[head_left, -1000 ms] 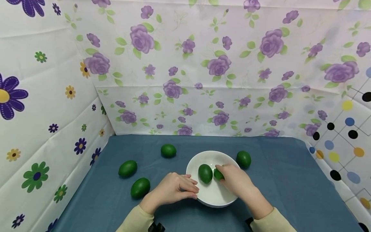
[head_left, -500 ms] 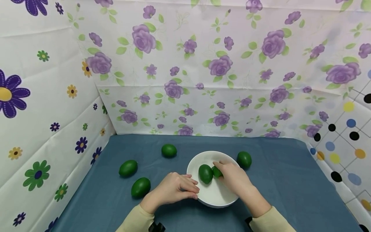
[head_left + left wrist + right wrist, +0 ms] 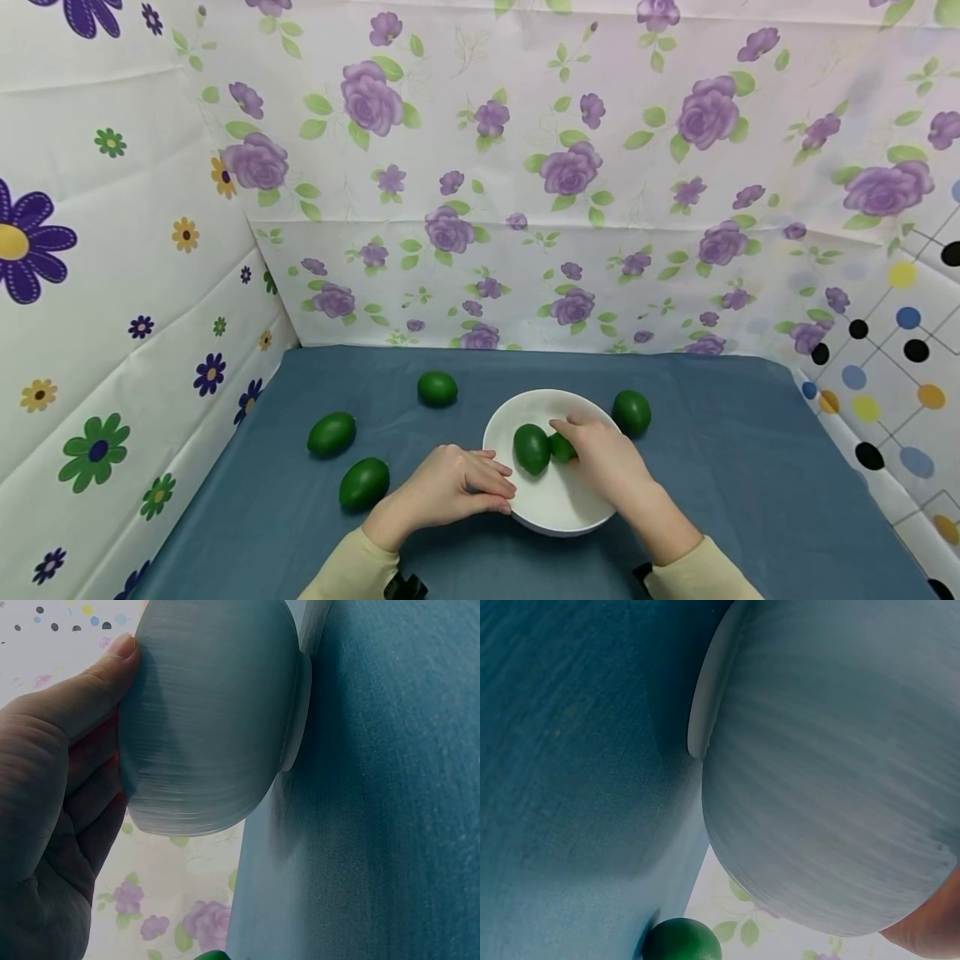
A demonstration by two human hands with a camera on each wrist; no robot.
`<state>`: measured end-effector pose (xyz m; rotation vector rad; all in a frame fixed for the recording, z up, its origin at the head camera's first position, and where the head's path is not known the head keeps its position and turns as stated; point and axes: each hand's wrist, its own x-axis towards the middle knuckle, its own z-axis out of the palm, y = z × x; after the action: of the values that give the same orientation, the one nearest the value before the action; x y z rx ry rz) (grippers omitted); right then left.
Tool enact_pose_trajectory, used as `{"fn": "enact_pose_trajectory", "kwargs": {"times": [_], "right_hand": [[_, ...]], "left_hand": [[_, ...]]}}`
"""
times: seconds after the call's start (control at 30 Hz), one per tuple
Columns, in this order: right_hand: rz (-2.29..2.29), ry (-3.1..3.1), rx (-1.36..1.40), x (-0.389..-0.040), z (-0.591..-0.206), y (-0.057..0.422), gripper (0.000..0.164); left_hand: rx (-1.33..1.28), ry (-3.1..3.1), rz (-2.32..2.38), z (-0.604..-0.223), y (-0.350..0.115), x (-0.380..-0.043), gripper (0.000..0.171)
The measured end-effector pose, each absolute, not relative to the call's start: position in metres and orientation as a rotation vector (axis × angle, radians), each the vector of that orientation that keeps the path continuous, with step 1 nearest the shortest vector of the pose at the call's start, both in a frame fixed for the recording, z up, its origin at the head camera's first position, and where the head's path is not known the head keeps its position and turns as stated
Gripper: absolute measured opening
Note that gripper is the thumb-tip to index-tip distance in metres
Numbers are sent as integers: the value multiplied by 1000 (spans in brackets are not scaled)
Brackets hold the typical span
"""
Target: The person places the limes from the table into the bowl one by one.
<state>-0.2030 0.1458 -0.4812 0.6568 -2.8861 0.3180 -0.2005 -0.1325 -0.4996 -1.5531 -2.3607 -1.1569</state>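
A white bowl [image 3: 551, 504] stands on the table in the head view. My left hand [image 3: 459, 490] holds its near-left rim, fingers over the edge and thumb on the outer wall. The left wrist view shows that thumb at the rim of the bowl [image 3: 210, 720]. My right hand [image 3: 606, 460] reaches into the bowl and grips a green lime [image 3: 562, 448], partly hidden by the fingers. Close against it on the left lies another lime [image 3: 532, 450]. In the right wrist view the bowl [image 3: 832, 772] hides most of that hand.
Left of the bowl, three more limes lie on the blue cloth: a back lime [image 3: 437, 389], a left lime [image 3: 332, 435] and a near lime [image 3: 364, 485]. Another lime [image 3: 632, 414] sits just right of the bowl. A flowered curtain [image 3: 480, 183] stands behind the table.
My right hand has shifted slightly left with the lime, bringing it up beside the other lime in the bowl. My left hand keeps its place on the rim.
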Motion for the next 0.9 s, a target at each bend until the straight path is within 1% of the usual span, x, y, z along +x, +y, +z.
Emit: {"fn": "enact_pose_trajectory", "kwargs": {"times": [0.37,0.9], "right_hand": [[337,-2831,673,-206,-485,144,50],[280,-2815,691,-206,-488,146,53]], "left_hand": [[-1548,-2361,-1170,-498,-132,-199,18],[-1562,-2352,-1168,-500,-132,-201,18]]}}
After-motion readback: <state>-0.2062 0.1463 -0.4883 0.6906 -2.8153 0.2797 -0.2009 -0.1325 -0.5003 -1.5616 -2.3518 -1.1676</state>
